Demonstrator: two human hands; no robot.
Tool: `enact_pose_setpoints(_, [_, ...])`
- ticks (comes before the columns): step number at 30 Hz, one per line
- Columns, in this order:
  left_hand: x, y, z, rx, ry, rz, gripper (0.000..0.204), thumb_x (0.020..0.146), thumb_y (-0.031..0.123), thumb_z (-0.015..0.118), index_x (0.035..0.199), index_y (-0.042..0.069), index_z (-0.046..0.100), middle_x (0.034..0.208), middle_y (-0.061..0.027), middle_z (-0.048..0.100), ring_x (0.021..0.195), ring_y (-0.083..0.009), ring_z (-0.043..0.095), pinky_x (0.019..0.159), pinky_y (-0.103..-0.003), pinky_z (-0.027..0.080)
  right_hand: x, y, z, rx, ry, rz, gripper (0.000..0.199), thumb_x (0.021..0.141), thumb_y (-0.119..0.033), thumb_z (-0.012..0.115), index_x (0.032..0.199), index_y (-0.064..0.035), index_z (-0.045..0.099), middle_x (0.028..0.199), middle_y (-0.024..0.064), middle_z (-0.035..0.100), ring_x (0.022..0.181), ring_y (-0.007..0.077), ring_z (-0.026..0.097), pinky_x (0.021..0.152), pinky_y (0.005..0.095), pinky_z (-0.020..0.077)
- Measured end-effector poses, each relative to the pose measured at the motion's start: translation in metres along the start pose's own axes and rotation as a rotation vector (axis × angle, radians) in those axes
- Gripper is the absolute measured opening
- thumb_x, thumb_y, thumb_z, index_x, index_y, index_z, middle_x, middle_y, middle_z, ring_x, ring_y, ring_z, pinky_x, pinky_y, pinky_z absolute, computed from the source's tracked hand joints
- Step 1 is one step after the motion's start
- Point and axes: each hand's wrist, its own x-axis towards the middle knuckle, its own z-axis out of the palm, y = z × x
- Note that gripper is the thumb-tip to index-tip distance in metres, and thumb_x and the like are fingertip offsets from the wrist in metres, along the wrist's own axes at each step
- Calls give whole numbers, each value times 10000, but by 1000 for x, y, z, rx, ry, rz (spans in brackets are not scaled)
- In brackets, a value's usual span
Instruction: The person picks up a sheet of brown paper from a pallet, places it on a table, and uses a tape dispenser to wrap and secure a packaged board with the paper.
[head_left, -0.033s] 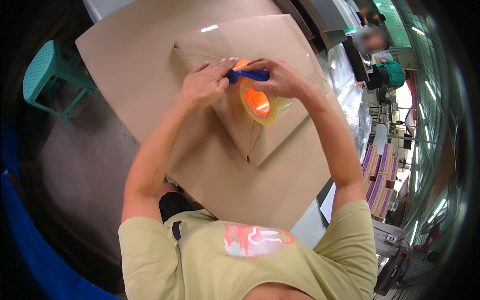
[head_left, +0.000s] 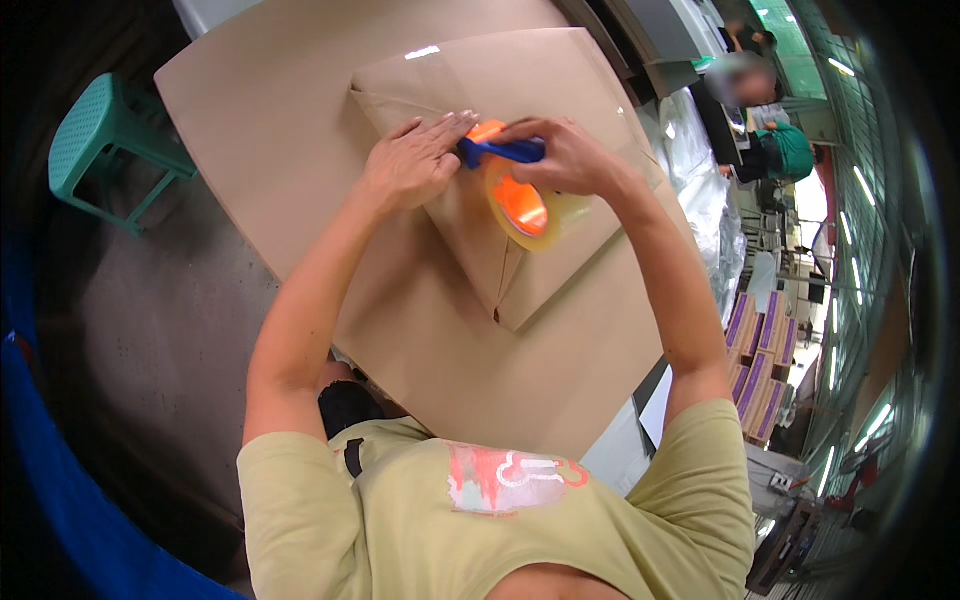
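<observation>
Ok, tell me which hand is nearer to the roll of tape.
Right. The right hand grips the blue handle of the dispenser carrying the tape roll, just above it. The left hand lies flat on the brown parcel, farther left of the roll.

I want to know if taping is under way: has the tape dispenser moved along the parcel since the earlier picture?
No. The tape dispenser sits at the same spot by the folded flap of the brown parcel, right hand gripping it, left hand flat beside it.

A green plastic stool (head_left: pixel 105 140) is seen at the upper left; purple-and-tan boxes (head_left: pixel 757 370) are stacked at the right, beyond a seated co-worker (head_left: pixel 775 145).
</observation>
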Motion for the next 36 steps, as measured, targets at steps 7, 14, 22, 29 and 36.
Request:
enact_pose_setpoints(7, [3,8,10,314,7,-40,539,836,222,318,1373,210,283,1432,38,257,1309,-164,245,1082,-356,190,-123,24,39,-55,32,43,437,609,-271,611,1002,-86,648,1127,114,569,957,286,565,846,342,445])
enact_pose_setpoints(14, [-3,53,17,446,-4,-139,645,822,439,429,1372,136,278,1435,-33,247,1320,-255,209,1082,-422,157,-195,29,59,-14,-85,271,445,600,-261,610,1018,-114,650,1180,83,544,998,278,547,897,351,419])
enact_pose_setpoints(22, [-67,152,133,12,-7,265,658,722,96,600,1321,60,331,1401,-77,290,1265,-174,319,1044,-354,273,-156,2,34,77,-379,573,440,619,-283,612,1015,-95,648,934,157,633,856,282,610,756,356,490])
enact_pose_setpoints(29, [-66,164,131,196,-70,328,444,771,73,490,1213,41,467,1357,-52,359,1223,-163,376,1022,-334,302,-85,76,38,202,-913,832,362,604,-265,634,899,-59,660,876,96,633,799,204,601,708,336,479])
enact_pose_setpoints(36, [-76,179,150,744,-123,409,482,838,185,439,1283,2,411,1442,-85,229,1339,-282,152,1060,-476,166,-317,189,104,1275,166,867,351,747,-247,549,1020,-32,598,935,71,612,885,161,569,798,301,459])
